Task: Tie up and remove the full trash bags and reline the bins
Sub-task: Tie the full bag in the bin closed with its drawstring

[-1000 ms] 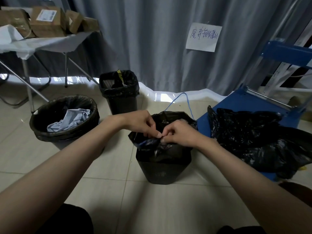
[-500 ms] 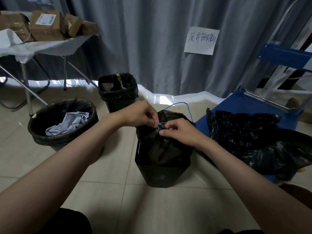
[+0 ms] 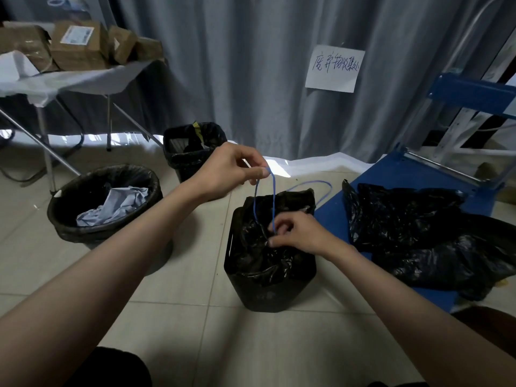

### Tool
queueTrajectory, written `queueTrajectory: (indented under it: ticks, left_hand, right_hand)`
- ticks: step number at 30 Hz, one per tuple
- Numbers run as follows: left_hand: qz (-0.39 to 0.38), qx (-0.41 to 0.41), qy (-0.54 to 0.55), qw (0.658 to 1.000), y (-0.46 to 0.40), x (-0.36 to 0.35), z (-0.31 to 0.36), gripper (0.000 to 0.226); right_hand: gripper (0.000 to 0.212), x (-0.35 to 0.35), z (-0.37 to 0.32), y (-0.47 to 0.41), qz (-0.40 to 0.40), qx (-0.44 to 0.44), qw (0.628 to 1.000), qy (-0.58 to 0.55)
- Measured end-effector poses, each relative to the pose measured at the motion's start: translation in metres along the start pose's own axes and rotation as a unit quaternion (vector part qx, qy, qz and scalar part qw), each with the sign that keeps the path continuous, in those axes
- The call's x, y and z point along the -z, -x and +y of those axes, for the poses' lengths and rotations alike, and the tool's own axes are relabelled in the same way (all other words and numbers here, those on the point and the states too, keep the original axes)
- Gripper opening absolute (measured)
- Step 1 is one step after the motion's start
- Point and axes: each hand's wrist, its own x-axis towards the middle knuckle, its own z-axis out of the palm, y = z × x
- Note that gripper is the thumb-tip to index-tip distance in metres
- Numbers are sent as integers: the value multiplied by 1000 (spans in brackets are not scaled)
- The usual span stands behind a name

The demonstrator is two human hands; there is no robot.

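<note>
A small black bin [image 3: 268,291] stands on the tiled floor in front of me, lined with a black trash bag [image 3: 251,247] that has a blue drawstring [image 3: 255,202]. My left hand [image 3: 231,170] is raised above the bin and pinches a loop of the drawstring, pulled up taut. Lower down, my right hand [image 3: 296,233] pinches the gathered bag mouth at the bin's top. A second loop of the drawstring [image 3: 321,185] arcs behind the bin.
A round black bin [image 3: 67,219] holding crumpled blue cloth sits at the left. A square black lined bin [image 3: 192,152] stands behind. Loose black bags [image 3: 418,233] lie on a blue platform [image 3: 396,174] at the right. A folding table [image 3: 78,79] with cardboard boxes stands far left, before a grey curtain.
My left hand has risen from the bag mouth, drawing the blue drawstring loop upward. My right hand stayed low on the gathered bag.
</note>
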Motion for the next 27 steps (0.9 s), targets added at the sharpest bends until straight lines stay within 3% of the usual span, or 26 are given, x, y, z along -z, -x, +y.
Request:
queueTrajectory:
  ticks: [2,4,6,9,12,17,21,27]
  left_hand:
    - [-8,-11,11,1000,0,-4,6,3]
    - [-17,-21,31,999,-1,-8,14,3]
    - [-23,-34,42,998,-4,-13,21,3]
    - [-26,-39,25,999,-9,-15,18,15]
    - [-59,-5,-57,997,-10,-8,-3,37]
    - [-155,64,-226,960,2,-28,-29,41]
    - [-84,59,-287,952,8,-49,-42,32]
    - [-67,92,-309,944,18,-55,-60,39]
  right_hand:
    - [31,5,-14,1,69,33,990,-116]
    - [25,9,-29,0,111,69,974,-186]
    - [13,11,-41,1,134,75,967,-205]
    - [12,16,-45,0,157,62,958,-231]
    - [7,22,-40,-1,162,47,952,-254]
    - [9,25,-27,-1,172,3,954,-245]
    - [10,25,-28,0,188,6,952,-241]
    - [11,61,-38,-3,342,48,906,-244]
